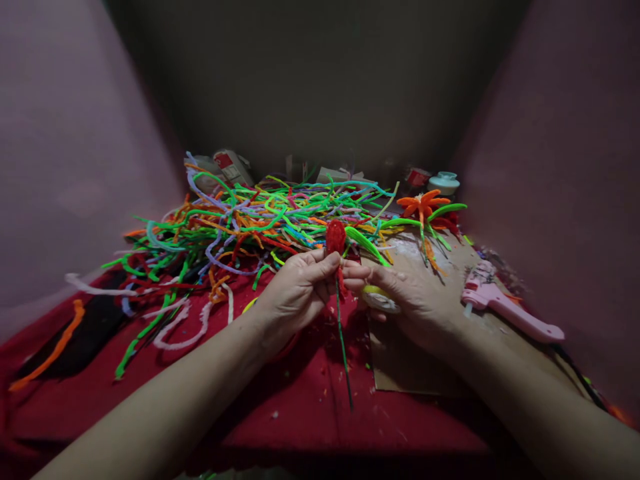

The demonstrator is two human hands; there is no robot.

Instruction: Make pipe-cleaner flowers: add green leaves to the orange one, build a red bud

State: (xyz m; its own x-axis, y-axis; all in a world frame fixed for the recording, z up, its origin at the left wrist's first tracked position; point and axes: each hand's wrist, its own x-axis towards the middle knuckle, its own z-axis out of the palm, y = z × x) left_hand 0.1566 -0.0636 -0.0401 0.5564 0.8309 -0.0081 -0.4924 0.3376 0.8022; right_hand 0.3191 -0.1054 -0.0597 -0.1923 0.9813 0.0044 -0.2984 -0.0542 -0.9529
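Note:
A red fuzzy flower head (335, 237) stands upright at the centre, on a thin dark green stem (343, 340) that hangs down over the red cloth. My left hand (309, 283) pinches it just below the red head, between thumb and fingers. From the right, my right hand (395, 293) meets the same spot with its fingertips, close to the left thumb. A yellow-rimmed roll of tape (381, 299) sits in the right palm, partly covered by the fingers. Green fuzzy leaves (367, 243) show just behind the flower head.
Many coloured pipe cleaners (260, 220) lie heaped behind and left. Under my right hand is a cardboard sheet (415, 367), with an orange flower (423, 202) at its back and a pink glue gun (515, 310) at right. A light blue jar (443, 183) stands behind.

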